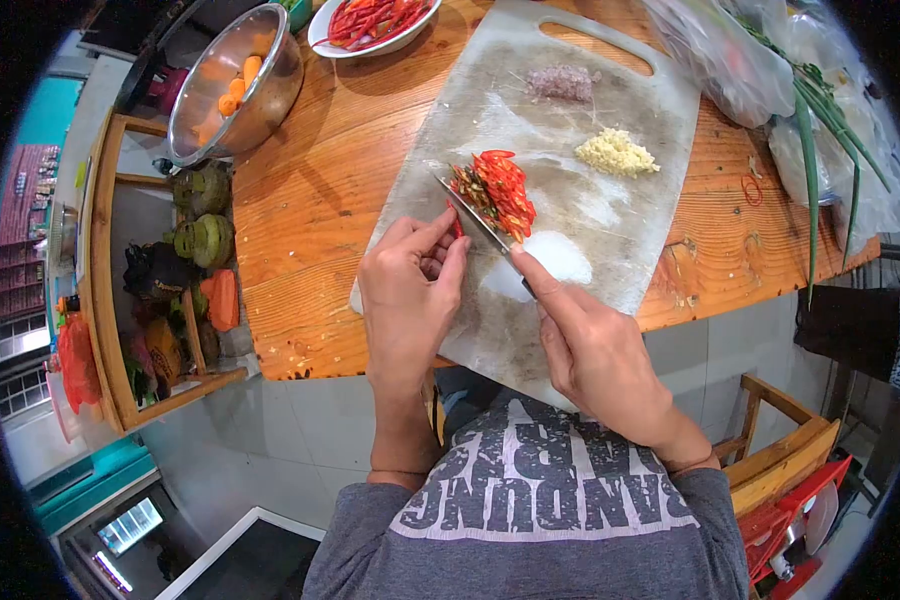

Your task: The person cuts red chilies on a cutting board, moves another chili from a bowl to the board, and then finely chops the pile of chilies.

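My left hand (410,285) pinches a short piece of red chili (456,226) on the worn cutting board (620,235). In my right hand (592,345) is a knife (478,222), its handle mostly covered by my fingers and the index finger stretched along the blade. The blade lies between my left fingertips and a pile of sliced red chili (500,192). Beyond that pile sit a mound of minced garlic (617,152) and a small heap of chopped, pinkish-purple shallot or onion (562,83).
A metal bowl (185,110) with carrots stands at the table's left corner, near a white bowl (320,42) of red chilies. Plastic bags (730,70) and green onions (808,170) lie at the right. A wooden rack (120,300) of vegetables stands left of the table (300,270).
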A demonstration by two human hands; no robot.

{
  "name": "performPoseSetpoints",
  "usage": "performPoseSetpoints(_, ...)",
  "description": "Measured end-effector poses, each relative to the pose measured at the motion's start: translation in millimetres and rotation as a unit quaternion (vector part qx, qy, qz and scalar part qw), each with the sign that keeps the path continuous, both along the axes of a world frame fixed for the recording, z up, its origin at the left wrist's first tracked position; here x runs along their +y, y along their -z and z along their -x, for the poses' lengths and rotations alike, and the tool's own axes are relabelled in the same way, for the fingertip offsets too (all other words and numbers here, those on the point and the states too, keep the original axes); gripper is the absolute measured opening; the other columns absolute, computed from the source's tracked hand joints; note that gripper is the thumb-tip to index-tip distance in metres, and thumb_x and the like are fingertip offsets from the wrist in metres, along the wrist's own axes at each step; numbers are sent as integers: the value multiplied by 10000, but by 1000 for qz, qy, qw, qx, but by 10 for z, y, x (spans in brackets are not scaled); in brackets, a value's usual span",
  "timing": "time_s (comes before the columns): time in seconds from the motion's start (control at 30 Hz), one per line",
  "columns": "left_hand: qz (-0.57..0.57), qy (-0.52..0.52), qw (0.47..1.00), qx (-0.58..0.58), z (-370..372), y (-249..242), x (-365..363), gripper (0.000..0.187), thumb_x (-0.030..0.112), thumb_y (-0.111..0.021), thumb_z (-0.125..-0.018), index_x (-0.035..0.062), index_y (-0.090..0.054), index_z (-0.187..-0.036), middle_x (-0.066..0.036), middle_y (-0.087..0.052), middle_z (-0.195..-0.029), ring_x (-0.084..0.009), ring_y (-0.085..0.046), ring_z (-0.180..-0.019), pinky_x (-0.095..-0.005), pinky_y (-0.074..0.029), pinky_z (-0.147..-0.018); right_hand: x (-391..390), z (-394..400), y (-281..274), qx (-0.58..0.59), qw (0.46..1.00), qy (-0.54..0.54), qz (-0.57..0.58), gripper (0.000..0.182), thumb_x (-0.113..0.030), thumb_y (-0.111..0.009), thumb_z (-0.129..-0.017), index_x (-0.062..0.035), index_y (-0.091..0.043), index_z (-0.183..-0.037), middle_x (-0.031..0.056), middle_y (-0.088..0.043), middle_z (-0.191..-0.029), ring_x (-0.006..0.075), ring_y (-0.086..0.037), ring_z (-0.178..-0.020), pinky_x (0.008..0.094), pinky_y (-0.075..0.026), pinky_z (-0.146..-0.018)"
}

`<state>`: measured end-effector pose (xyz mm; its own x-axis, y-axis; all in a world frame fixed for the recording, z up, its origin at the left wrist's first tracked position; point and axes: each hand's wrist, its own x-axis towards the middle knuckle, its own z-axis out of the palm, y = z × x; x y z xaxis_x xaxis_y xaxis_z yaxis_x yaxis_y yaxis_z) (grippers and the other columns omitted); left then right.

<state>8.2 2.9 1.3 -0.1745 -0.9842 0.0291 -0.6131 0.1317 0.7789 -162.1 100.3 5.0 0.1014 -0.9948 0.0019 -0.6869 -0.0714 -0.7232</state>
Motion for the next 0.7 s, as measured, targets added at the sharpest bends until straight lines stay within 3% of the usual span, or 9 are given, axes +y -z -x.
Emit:
performPoseSetpoints(0.63,51,37,997,-34,12,12,-37,286,13,-728,-875,-5,-739,-1160,-118,-665,-856,-174,-649,-635,-308,-515,-594,-54,-70,-17,29,999,-12,-21,756,-21,-626,-866,-114,-363,-1569,181,-603,-810,384,-648,-605,479,-561,-564)
performPoseSetpoints(0.7,52,40,997,-51,21,3,-30,275,14,-730,-875,-10,-742,-1149,-122,-669,-855,-176,-657,-642,-306,-518,-597,-180,-165,-6,48,998,8,-27,739,3,-614,-882,-155,-385,-1567,157,-594,-782,370,-643,-617,475,-549,-585)
